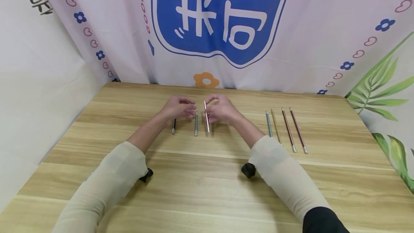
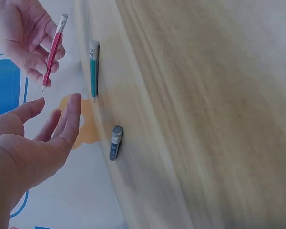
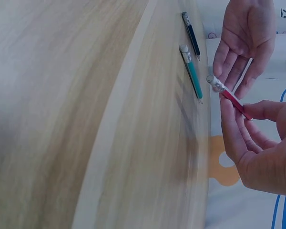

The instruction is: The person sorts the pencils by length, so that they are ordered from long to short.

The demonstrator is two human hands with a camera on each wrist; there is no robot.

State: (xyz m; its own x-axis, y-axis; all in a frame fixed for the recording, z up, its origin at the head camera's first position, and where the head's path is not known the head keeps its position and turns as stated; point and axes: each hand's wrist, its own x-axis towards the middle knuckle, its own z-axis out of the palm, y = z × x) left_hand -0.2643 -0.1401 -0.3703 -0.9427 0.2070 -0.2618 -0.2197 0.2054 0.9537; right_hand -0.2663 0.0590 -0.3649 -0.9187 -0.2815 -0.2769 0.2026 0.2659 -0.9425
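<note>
My right hand (image 1: 221, 110) pinches a red pencil (image 3: 235, 102) between thumb and fingers, its white eraser end toward me and its tip toward the back. Just left of it, a teal pencil (image 1: 196, 124) lies on the table, eraser end nearest me. My left hand (image 1: 178, 108) hovers over the table near the teal pencil, thumb and fingers apart with nothing between them, as the left wrist view shows. Partly covered by that hand in the head view, a dark pencil (image 2: 115, 144) lies on the wood.
Several pencils lie side by side at the right: a teal one (image 1: 268, 123), a yellow one (image 1: 276, 127) and two dark red ones, one of them outermost (image 1: 298, 130). Behind the wooden table (image 1: 200, 190) hangs a printed curtain (image 1: 129, 46).
</note>
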